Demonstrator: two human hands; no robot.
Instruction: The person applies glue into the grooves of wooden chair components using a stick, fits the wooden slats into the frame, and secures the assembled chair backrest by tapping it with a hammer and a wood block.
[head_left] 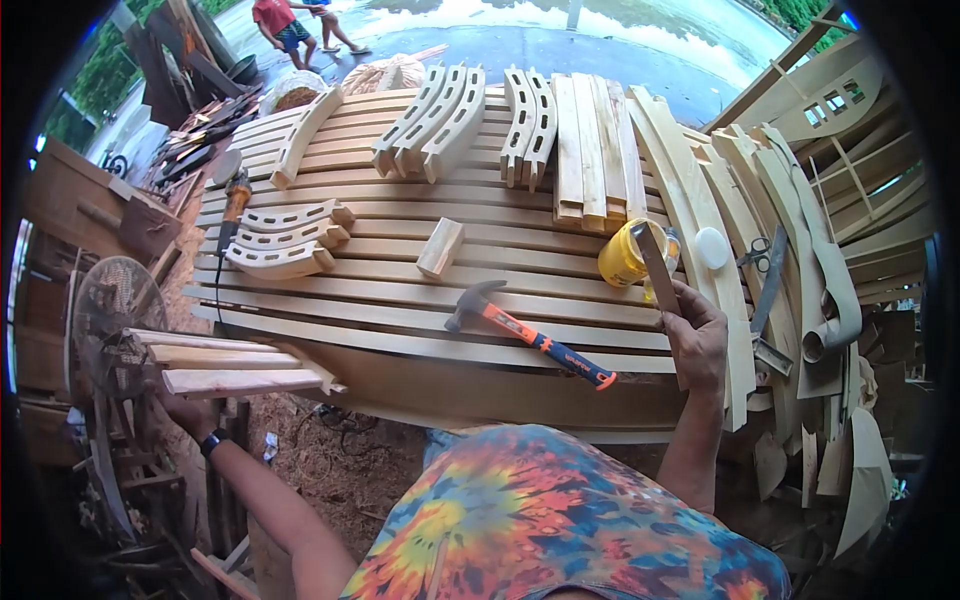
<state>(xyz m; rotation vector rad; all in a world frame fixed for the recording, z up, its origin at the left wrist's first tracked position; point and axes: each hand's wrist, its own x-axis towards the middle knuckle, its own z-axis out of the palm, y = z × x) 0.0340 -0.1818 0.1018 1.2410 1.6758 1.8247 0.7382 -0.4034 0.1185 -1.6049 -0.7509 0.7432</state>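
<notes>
My right hand [697, 330] is closed round a flat brown wooden stick [656, 262], whose upper end is at the mouth of a yellow jar [622, 257]. The jar leans on the slatted workbench, and a round white lid [711, 248] lies to its right. At the lower left, my left hand [188, 412] grips a group of pale wooden slats [240, 381] from below; its fingers are mostly hidden behind them. A hammer [530, 337] with an orange and blue handle lies between my hands, near a small wood block [440, 247].
Curved slotted wood pieces [285, 240] and straight wood strips [590, 150] lie on the bench. A power tool [234, 205] stands at the left, above a round fan [118, 325]. Scissors [760, 256] lie at the right among stacked boards. Two people [285, 25] are in the background.
</notes>
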